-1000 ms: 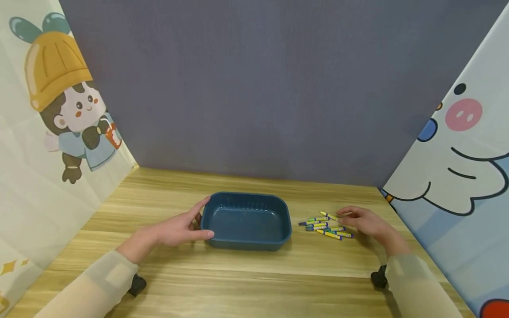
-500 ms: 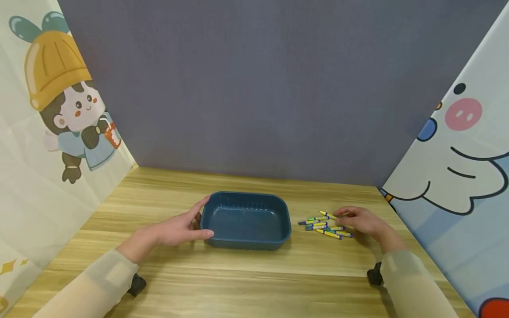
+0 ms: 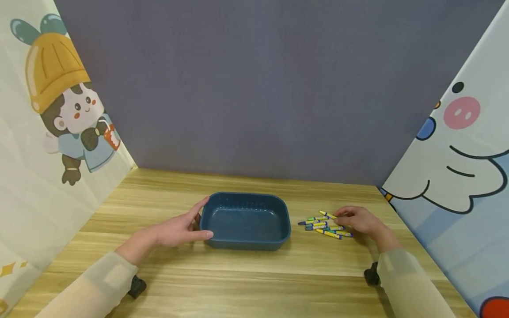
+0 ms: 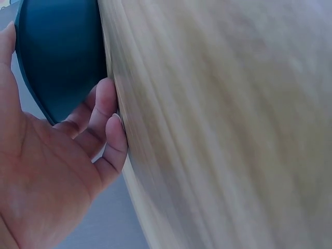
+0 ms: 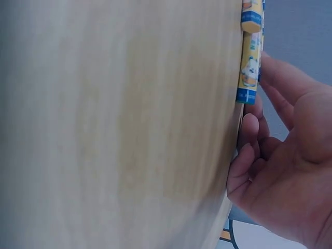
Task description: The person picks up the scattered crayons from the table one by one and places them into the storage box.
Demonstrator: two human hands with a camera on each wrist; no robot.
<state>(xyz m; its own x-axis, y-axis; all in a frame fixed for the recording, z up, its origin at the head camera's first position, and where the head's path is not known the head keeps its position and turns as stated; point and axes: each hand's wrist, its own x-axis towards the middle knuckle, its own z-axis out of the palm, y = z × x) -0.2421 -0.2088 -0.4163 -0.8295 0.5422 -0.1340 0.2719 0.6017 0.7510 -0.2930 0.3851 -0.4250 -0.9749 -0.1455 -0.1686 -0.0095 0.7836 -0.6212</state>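
Observation:
In the head view, a dark blue rectangular plastic basin (image 3: 246, 245) stands mid-table. My left hand (image 3: 179, 229) grips its left end, thumb along the front wall and index finger at the back corner. The left wrist view shows the basin (image 4: 62, 46) beside the thumb, with the other fingers of that hand (image 4: 46, 171) bent low by the wall. To the right lies a loose pile of yellow-wrapped crayons (image 3: 330, 234). My right hand (image 3: 359, 220) pinches the near end of the rearmost crayon (image 3: 327, 214). Other crayons (image 5: 249, 70) lie beside its fingertips in the right wrist view.
The wood-grain table (image 3: 238, 287) carries the basin and the crayons. A grey panel (image 3: 254, 88) rises behind it. Printed cartoon sheets flank it on the left (image 3: 24, 176) and right (image 3: 477, 185).
My right hand has moved slightly left, its fingertips closing in on the end of the rearmost crayon. The left hand, the basin and the other crayons stay put.

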